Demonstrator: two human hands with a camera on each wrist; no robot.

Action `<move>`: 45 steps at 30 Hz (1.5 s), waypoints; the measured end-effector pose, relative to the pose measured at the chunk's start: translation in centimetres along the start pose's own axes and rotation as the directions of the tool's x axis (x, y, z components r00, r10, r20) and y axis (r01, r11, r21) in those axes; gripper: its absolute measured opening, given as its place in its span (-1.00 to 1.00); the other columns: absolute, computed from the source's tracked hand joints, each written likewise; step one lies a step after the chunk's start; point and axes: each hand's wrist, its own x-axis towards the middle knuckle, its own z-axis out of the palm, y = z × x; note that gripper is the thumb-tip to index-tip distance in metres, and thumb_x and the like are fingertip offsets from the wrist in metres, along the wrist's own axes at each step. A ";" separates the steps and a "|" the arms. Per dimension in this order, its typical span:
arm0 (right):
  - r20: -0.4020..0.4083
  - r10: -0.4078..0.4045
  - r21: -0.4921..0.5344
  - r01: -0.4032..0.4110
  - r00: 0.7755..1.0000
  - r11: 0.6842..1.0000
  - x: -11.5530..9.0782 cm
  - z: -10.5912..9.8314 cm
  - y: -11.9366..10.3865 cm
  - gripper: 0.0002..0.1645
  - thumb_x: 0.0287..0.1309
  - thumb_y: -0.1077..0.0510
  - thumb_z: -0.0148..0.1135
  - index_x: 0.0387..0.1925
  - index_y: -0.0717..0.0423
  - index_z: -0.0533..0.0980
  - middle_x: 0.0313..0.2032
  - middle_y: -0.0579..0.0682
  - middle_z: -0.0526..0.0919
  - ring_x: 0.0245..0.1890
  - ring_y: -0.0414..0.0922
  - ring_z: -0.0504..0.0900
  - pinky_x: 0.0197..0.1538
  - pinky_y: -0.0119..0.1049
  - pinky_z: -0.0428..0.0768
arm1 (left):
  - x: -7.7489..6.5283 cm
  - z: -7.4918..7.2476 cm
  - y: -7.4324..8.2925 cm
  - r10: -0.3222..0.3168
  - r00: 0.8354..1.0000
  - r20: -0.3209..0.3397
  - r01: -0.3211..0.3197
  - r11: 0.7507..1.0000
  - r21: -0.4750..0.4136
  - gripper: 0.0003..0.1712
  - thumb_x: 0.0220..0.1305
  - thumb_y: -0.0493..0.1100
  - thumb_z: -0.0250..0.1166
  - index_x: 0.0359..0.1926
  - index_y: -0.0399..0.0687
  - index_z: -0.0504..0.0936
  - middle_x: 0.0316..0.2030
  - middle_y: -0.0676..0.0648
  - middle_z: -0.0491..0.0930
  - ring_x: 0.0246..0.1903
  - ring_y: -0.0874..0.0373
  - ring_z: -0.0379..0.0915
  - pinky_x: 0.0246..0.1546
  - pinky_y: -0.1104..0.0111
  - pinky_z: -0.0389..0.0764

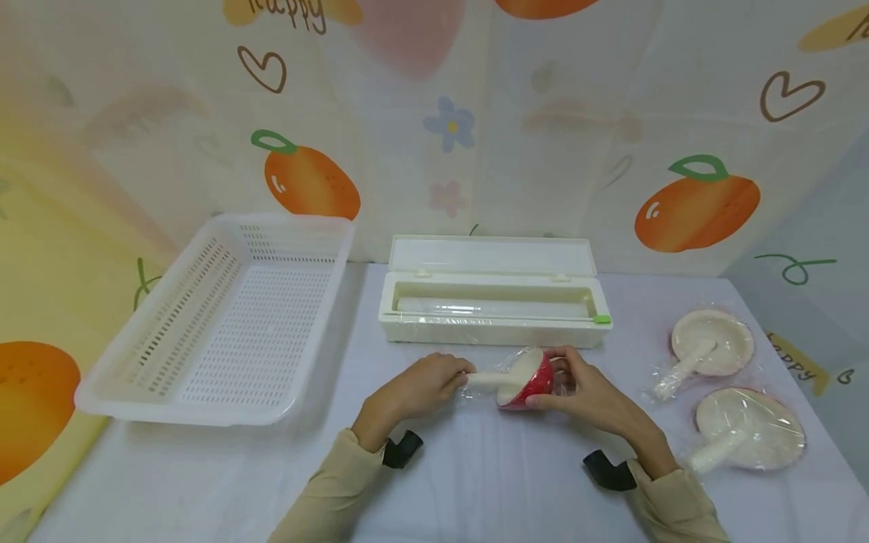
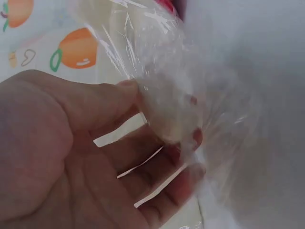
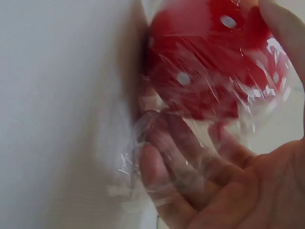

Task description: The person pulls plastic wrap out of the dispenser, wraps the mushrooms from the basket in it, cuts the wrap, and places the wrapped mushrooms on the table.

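A toy mushroom (image 1: pixel 526 383) with a cream stem and a red, white-dotted cap lies sideways above the white table, wrapped in clear film. My left hand (image 1: pixel 417 392) pinches the end of its stem through the film. With thumb and fingers, my right hand (image 1: pixel 587 392) grips the cap from the right. In the left wrist view, film (image 2: pixel 176 95) bunches around the stem between my fingers. The right wrist view shows the dotted red cap (image 3: pixel 200 62) under creased film, with loose film over the fingers (image 3: pixel 155 167).
Behind the hands stands a cream cling film dispenser (image 1: pixel 495 332) with its lid (image 1: pixel 492 255) raised. A white perforated basket (image 1: pixel 204 413) sits at the left. Toward the right edge lie a smaller film-wrapped mushroom (image 1: pixel 729 343) and a larger wrapped mushroom (image 1: pixel 767 430), both underside up.
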 end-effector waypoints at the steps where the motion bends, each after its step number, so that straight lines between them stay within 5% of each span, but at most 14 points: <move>1: 0.005 -0.001 -0.001 0.001 1.000 1.000 0.0 -0.1 0.0 -0.05 0.01 -0.13 0.49 0.31 0.12 0.21 0.11 0.11 0.52 0.07 0.01 0.51 0.03 -0.23 0.55 | 0.0 0.1 0.0 0.001 1.000 -0.012 -0.001 1.000 0.022 -0.75 0.44 -0.29 0.10 0.00 -0.18 0.66 -0.26 -0.06 0.65 -0.25 0.12 0.47 -0.14 0.28 0.48; 11: 0.014 -0.046 -0.028 0.046 0.999 0.999 -0.5 -0.8 -0.3 -0.08 0.06 -0.11 0.47 0.31 0.11 0.21 0.14 0.13 0.53 0.10 0.02 0.54 0.05 -0.27 0.59 | -0.3 -0.2 0.4 -0.023 0.997 -0.075 0.030 0.996 0.087 -0.71 0.40 -0.28 0.15 0.07 -0.23 0.63 -0.08 -0.17 0.66 -0.05 -0.03 0.53 0.03 0.12 0.51; 21: -0.036 -0.139 -0.074 0.136 0.990 0.988 -1.4 -2.7 -0.7 -0.21 0.17 -0.02 0.40 0.30 0.16 0.26 0.10 0.16 0.58 0.05 0.04 0.61 0.02 -0.23 0.60 | -0.7 -0.6 0.9 -0.096 0.995 0.029 0.095 0.994 0.049 -0.74 0.34 -0.27 0.22 0.00 -0.19 0.68 -0.20 -0.07 0.67 -0.22 0.15 0.49 -0.09 0.26 0.52; 25: -0.116 -0.146 -0.096 0.135 0.982 0.986 -1.7 -3.7 -0.8 -0.25 0.21 0.01 0.37 0.30 0.19 0.27 0.09 0.20 0.58 0.01 0.03 0.63 -0.01 -0.38 0.60 | -0.7 -0.8 1.0 -0.121 0.989 0.081 0.119 0.992 0.031 -0.73 0.29 -0.30 0.24 -0.01 -0.19 0.68 -0.24 -0.04 0.66 -0.26 0.18 0.45 -0.13 0.31 0.50; 28: -0.243 -0.144 -0.128 0.116 0.959 0.985 -1.8 -4.2 -0.8 -0.30 0.20 0.01 0.38 0.26 0.20 0.32 0.06 0.19 0.61 -0.05 -0.15 0.64 -0.07 -0.56 0.56 | -0.7 -0.8 1.1 -0.116 0.990 0.085 0.114 0.993 0.028 -0.73 0.25 -0.33 0.22 -0.04 -0.20 0.69 -0.31 -0.02 0.65 -0.31 0.19 0.42 -0.19 0.33 0.48; 31: -0.384 -0.154 -0.156 0.100 0.911 0.983 -1.7 -4.2 -0.6 -0.34 0.16 0.02 0.42 0.20 0.21 0.39 0.01 0.17 0.63 -0.10 -0.34 0.57 -0.11 -0.69 0.48 | -0.7 -0.7 1.2 -0.104 0.992 0.075 0.101 0.994 0.042 -0.70 0.20 -0.34 0.19 -0.06 -0.20 0.70 -0.33 -0.01 0.65 -0.33 0.19 0.42 -0.22 0.33 0.47; 35: -0.529 -0.176 -0.160 0.107 0.830 0.981 -1.3 -3.9 -0.3 -0.33 0.08 0.08 0.49 0.14 0.27 0.43 0.02 0.20 0.59 -0.03 -0.15 0.49 -0.11 -0.72 0.40 | -0.9 -0.7 1.4 -0.102 0.993 0.057 0.098 0.993 0.070 -0.70 0.20 -0.33 0.19 -0.06 -0.19 0.69 -0.29 -0.03 0.66 -0.31 0.18 0.43 -0.20 0.31 0.49; 38: -0.586 -0.171 -0.151 0.100 0.792 0.983 -0.9 -3.7 0.0 -0.31 0.04 0.10 0.51 0.15 0.30 0.44 0.10 0.23 0.52 0.07 0.06 0.45 -0.06 -0.69 0.35 | -1.1 -0.7 1.6 -0.100 0.994 0.049 0.096 0.991 0.088 -0.70 0.22 -0.31 0.18 -0.05 -0.19 0.68 -0.26 -0.04 0.65 -0.28 0.16 0.44 -0.16 0.30 0.50; 41: -0.605 -0.146 -0.136 0.079 0.783 0.988 -0.5 -3.7 0.5 -0.27 0.03 0.11 0.52 0.19 0.29 0.42 0.17 0.23 0.47 0.19 0.13 0.41 0.08 -0.54 0.41 | -1.2 -0.8 1.9 -0.090 0.995 0.049 0.085 0.992 0.093 -0.69 0.22 -0.31 0.18 -0.03 -0.19 0.68 -0.23 -0.06 0.66 -0.23 0.12 0.49 -0.10 0.26 0.52; 45: -0.590 -0.085 -0.071 0.054 0.803 0.996 -0.1 -3.8 1.1 -0.17 0.07 0.10 0.49 0.31 0.25 0.33 0.31 0.23 0.39 0.34 0.16 0.34 0.32 -0.04 0.47 | -1.3 -1.0 2.3 -0.081 0.995 0.064 0.077 0.994 0.073 -0.68 0.23 -0.30 0.19 0.00 -0.19 0.68 -0.18 -0.09 0.66 -0.15 0.07 0.53 -0.02 0.22 0.53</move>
